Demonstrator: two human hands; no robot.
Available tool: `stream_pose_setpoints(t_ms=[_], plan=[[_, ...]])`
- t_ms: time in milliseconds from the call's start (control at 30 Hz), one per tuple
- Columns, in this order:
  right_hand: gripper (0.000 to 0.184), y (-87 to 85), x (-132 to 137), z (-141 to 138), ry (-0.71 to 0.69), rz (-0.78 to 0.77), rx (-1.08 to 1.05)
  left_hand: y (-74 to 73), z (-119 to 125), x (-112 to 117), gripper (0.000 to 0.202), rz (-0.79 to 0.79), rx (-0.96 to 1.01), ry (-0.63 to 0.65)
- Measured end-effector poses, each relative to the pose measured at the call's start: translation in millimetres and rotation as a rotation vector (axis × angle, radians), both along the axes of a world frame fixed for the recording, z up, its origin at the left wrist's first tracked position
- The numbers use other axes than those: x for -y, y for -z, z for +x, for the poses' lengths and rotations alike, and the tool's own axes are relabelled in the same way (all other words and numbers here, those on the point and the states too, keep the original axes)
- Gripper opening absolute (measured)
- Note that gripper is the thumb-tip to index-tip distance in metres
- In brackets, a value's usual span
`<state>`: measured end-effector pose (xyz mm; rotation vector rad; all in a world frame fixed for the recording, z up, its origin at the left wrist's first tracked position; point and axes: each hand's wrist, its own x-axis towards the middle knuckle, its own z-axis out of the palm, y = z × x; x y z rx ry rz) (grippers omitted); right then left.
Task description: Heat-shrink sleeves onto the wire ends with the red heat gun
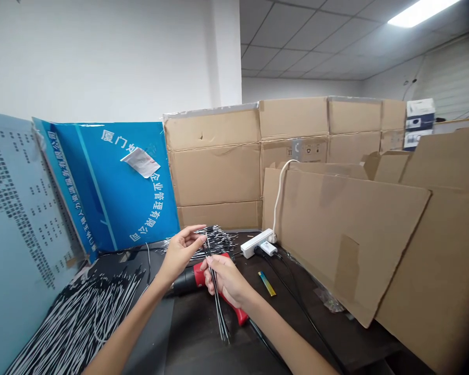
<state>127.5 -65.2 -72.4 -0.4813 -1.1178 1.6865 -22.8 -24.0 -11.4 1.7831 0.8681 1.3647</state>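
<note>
While the right hand [222, 275] grips thin wires [220, 317] and the left hand [184, 248] pinches their tops, a slackened hold could scatter them over the heat gun [199, 275].

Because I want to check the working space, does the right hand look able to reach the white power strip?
Probably yes: the power strip lies just beyond the right hand, and nothing tall seems to stand between them. It holds thin wires, so likely must release them first.

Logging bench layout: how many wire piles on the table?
2: a large pile at near left, a smaller pile beyond the right hand. Held bundle not counted; others may be hidden.
</note>
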Motion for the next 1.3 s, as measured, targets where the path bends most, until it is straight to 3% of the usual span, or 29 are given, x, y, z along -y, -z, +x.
stream_pose_setpoints(t_ms=[633, 900, 1300], plan=[[0.038, -5.2, 5.2, 1.2, -0.013, -0.022, 0.011, 4.2, -1.4, -5.2, 0.031, -0.027, -0.048, -0.040], [0.036, -4.7, 4.4, -0.4, 0.043, 0.005, 0.067, -6.0, -3.8, -0.9, 0.039, -0.110, -0.047, -0.029], [0.036, -5.5, 5.0, -1.1, 0.047, -0.015, 0.079, -6.3, -1.2, 3.2, 0.032, 0.009, -0.121, -0.135]])
